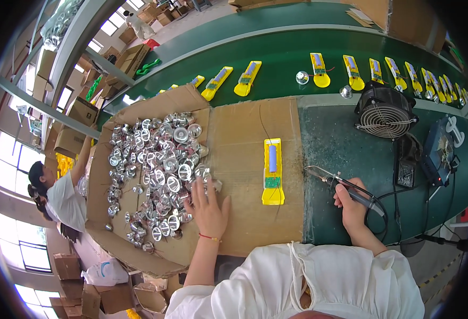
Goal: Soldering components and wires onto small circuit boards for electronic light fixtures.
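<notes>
My left hand point(209, 208) reaches over the right edge of a cardboard box, its fingers stretched out at the nearest of many silver lamp reflectors point(174, 184). Whether the fingertips touch one is hard to make out. In my right hand point(353, 206) is a soldering iron point(373, 204), held like a pen, with its tip pointing left. Between the hands, a yellow plastic housing point(267, 199) lies lengthwise on a cardboard sheet point(234, 138). It carries a purple battery cell point(272, 158) and a green circuit board point(272, 182), with thin wires sticking out at both ends.
The open cardboard box point(97, 212) stands at left. A black fan point(385, 114) and a blue soldering station point(438, 151) with a wire spool point(455, 131) are at right. Beyond, a green conveyor belt point(281, 64) carries several yellow housings. Another person point(66, 199) works at far left.
</notes>
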### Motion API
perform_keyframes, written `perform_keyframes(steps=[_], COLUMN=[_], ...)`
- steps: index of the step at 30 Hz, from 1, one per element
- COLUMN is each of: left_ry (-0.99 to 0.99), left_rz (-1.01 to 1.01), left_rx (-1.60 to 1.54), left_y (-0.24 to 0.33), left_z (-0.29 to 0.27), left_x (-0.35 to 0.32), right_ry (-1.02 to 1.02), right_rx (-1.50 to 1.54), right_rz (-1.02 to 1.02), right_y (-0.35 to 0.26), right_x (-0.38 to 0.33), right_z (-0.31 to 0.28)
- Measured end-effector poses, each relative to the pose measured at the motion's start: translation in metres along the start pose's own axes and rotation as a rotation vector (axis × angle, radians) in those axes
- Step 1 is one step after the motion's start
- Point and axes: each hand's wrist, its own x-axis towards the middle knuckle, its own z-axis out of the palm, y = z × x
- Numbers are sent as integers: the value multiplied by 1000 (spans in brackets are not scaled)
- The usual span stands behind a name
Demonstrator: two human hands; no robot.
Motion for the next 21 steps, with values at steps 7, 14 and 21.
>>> perform_keyframes(steps=[7, 14, 21], left_ry=[136, 251, 226], left_rz=[177, 173, 230], left_rx=[-153, -183, -369], left_y=[15, 9, 11], left_z=[-4, -10, -5], left_x=[3, 6, 1], right_ry=[-21, 11, 12], right_rx=[-101, -89, -60], right_rz=[-80, -71, -44], right_y=[-5, -9, -10], right_x=[-9, -15, -16], right_z=[-1, -3, -1])
